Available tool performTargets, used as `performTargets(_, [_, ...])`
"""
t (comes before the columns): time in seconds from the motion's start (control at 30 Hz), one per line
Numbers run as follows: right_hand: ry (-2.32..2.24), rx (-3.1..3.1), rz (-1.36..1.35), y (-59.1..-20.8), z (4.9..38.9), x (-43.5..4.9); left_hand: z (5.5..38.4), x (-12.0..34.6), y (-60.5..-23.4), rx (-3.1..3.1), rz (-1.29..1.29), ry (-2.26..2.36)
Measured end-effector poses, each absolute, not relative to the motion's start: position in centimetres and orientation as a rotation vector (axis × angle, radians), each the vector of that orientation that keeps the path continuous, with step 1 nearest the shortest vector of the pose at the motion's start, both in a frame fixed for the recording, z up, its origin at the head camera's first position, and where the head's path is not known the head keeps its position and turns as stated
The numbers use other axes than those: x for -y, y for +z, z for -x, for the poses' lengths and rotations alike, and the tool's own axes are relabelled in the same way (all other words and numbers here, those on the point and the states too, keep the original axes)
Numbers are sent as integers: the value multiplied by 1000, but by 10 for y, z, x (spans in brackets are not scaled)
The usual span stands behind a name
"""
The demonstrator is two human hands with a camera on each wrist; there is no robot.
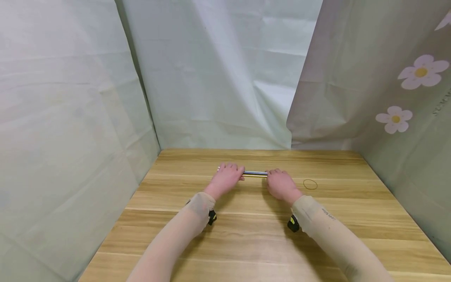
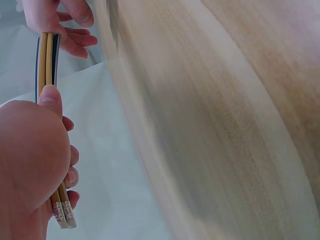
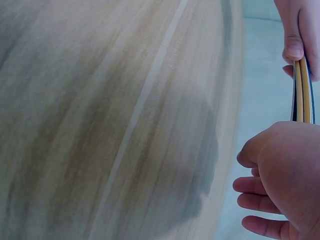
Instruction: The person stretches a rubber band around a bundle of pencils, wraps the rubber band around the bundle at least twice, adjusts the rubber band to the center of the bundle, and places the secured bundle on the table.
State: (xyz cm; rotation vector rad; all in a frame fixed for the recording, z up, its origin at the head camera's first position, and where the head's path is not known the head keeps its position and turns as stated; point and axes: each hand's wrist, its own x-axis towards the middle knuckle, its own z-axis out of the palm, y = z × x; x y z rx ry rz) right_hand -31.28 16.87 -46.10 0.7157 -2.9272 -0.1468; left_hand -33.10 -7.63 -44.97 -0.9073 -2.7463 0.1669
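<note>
Head: the pencil bundle [image 1: 255,174] spans between the left hand [image 1: 227,179] and right hand [image 1: 280,184] over the table's [image 1: 250,246] far part; 1 rubber band [image 1: 310,189] lies right. Left wrist: left hand grips the bundle; 2 ferruled ends [image 2: 60,214] protrude. Right wrist: right hand touches the bundle, fingers loosely extended.

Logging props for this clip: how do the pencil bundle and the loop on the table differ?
The pencil bundle is long and narrow; the loop is a thin ring. The pencil bundle is gripped by the left hand; the loop lies on the table. The pencil bundle mixes yellow and dark; the loop is one yellowish tone. Both show yellow.
</note>
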Motion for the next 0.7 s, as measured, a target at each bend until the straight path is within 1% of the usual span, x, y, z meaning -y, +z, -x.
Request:
performTargets(0.2, [-237,2890,-740,-462,312,-169,331,78,-451,2739,914,172])
performTargets(0.7, [-93,2916,-730,-467,311,-173,334,86,-458,2759,923,109])
